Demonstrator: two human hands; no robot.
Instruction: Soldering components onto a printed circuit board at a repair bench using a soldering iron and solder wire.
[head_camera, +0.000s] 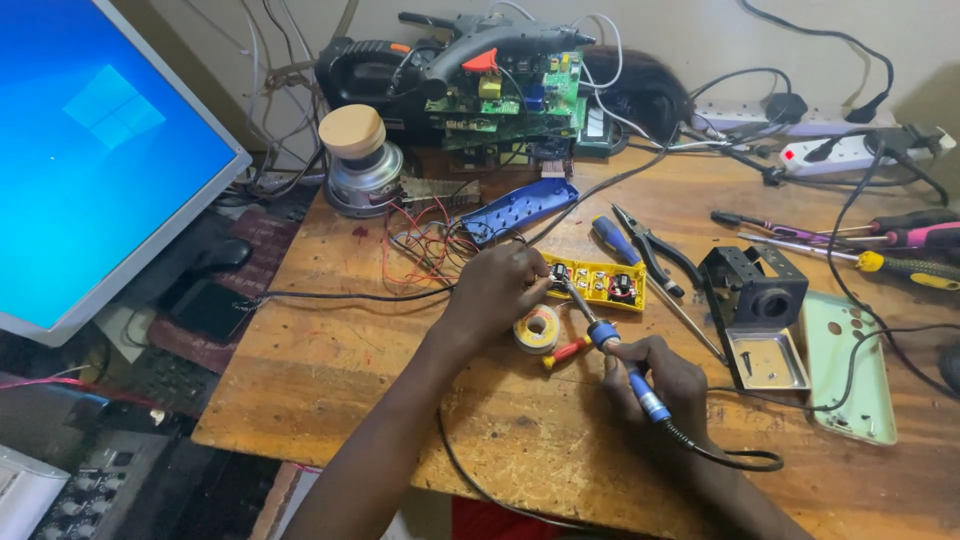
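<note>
- Right hand (655, 372) is wrapped pen-style around a blue-handled soldering iron (610, 345), fingers closed low on the grip, so the tip can be steered finely; its cord trails off behind the wrist toward the table's near edge.
- The iron's tip angles up and left onto the small yellow circuit board (598, 281), which lies flat on the wooden workbench (330, 380) right in front of both hands.
- Left hand (497, 290) is curled, fingertips pinched at the board's left end; it looks to be steadying the board or feeding something thin, but I cannot tell which.
- A solder reel (538, 328) sits just under the left hand, close enough to pull from.
- A red-and-yellow screwdriver (566, 352) lies between the two hands, touching neither.
- The black iron stand (752, 295) waits just right of the board, its tray beside the right hand for an easy set-down.
- Blue-handled pliers (645, 245) and a blue plastic casing (518, 208) lie beyond the board, out of the working patch.
- Tangled red wires (420, 245) spread left of the board.
</note>
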